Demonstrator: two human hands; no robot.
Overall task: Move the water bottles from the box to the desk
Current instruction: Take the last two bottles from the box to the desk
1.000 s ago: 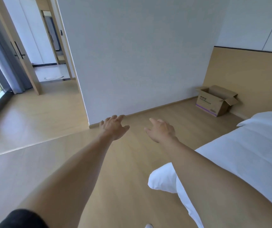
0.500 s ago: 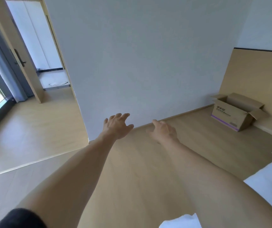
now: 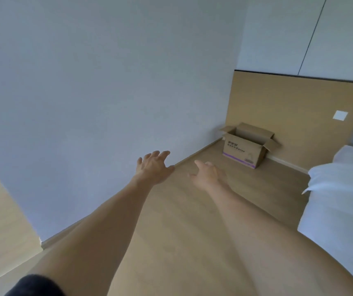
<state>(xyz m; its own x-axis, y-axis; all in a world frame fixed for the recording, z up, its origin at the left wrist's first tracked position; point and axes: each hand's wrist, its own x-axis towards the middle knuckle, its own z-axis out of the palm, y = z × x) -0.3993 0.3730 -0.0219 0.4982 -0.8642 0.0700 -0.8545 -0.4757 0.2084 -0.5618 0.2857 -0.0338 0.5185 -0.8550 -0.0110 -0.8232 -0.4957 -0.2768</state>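
I see cardboard box (image 3: pixel 248 146) upright on wood floor in room corner, flaps open, purple stripe along base (can't see bottles inside).

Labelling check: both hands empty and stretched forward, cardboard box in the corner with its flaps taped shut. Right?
Not quite. The head view shows the cardboard box with its top flaps folded open, not taped shut. The rest holds: the left hand and right hand are empty and stretched forward, and the box sits on the floor in the corner.
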